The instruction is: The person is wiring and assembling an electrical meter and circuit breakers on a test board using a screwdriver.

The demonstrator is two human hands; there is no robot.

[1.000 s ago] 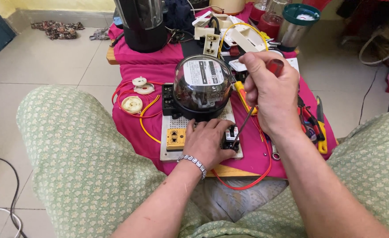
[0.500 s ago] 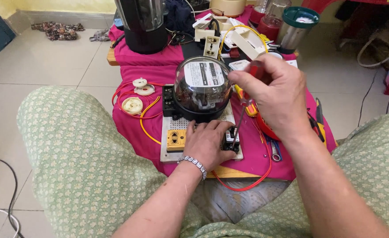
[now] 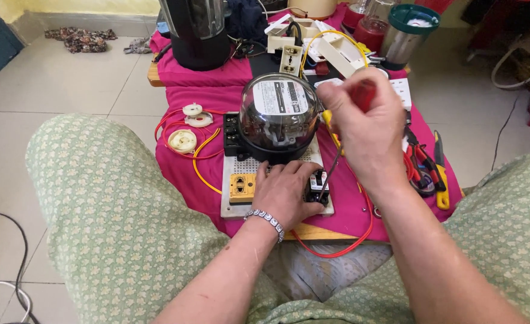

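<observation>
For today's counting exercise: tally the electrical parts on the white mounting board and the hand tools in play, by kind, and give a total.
Glass-domed meter: 1
Yellow socket: 1
Black switch block, under left hand: 1
Red-handled screwdriver, in right hand: 1
Pliers: 1
Total: 5

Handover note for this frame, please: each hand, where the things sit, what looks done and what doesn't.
Left hand: pressed flat on the white perforated board, steadying the small black switch block.
Right hand: gripping a red-handled screwdriver, tip down at that block.
Board lies on the pink cloth; the glass-domed round meter and yellow socket are mounted on it. Red-handled pliers lie at right.
Done: meter and socket in place.
Left: the block; screw state is hidden.
</observation>
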